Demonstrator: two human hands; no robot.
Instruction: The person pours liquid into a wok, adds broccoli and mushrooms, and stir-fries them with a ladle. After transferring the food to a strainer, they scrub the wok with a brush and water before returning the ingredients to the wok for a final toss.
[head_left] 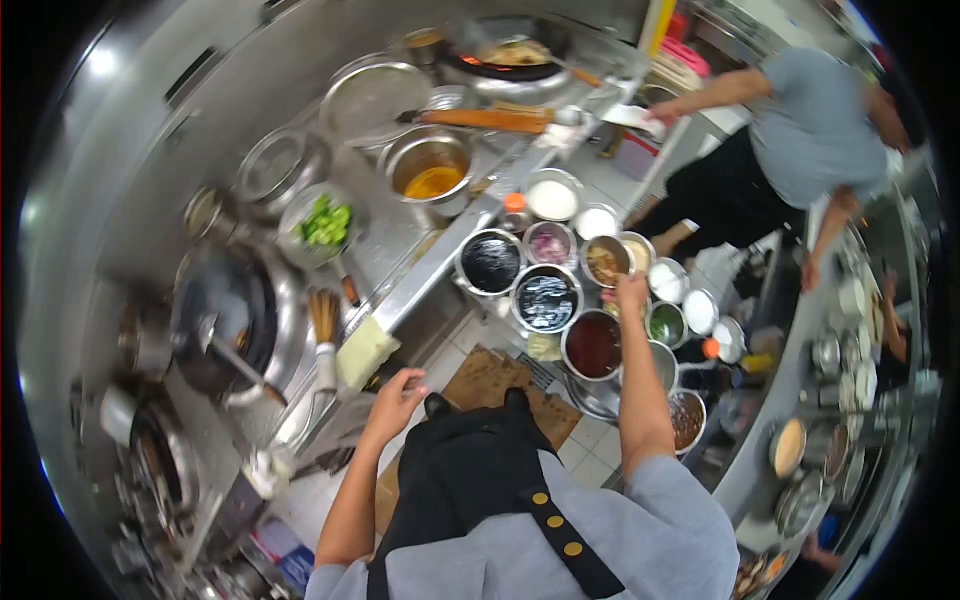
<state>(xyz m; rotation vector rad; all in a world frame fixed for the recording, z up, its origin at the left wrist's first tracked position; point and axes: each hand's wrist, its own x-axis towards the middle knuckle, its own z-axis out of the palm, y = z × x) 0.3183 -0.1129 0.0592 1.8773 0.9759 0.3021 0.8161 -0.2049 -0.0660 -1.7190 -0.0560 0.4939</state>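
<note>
My right hand point(630, 290) reaches forward over a cluster of seasoning pots. Its fingers look closed at the near edge of a metal pot of brown chopped food point(603, 263); what they hold, if anything, is hidden. Close to that arm stand a pot of dark red sauce point(591, 345), a pot of dark liquid point(547, 299) and a pot of chopped greens point(666, 325). My left hand point(398, 398) hangs free beside the counter edge, its fingers loosely apart and holding nothing. A pale folded cloth point(365, 353) lies on the counter just beyond it.
On the left are a wok with a ladle point(225, 335), a strainer of green vegetables point(325, 222) and a bamboo brush point(323, 318). A pot of orange liquid point(433, 182) stands farther back. Flames show under another wok point(515, 52). A co-worker point(815, 130) stands at right.
</note>
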